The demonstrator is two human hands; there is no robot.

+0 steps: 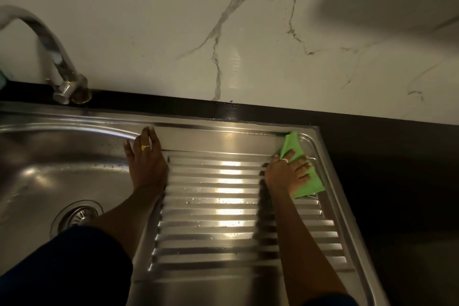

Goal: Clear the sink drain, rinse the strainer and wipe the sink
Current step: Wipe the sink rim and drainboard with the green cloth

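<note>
The steel sink (37, 156) filled the left side, with its round strainer (77, 215) sitting in the drain at about 7 o'clock. The ridged draining board (216, 208) lay to its right. The right hand (285, 174) pressed a green cloth (301, 169) flat at 3 o'clock, fingers spread on it. The left hand (146, 156) rested on the sink edge, fingers wide, holding nothing. The tap (52, 57) stood at 10 o'clock beside the dark worktop (397, 169).
</note>
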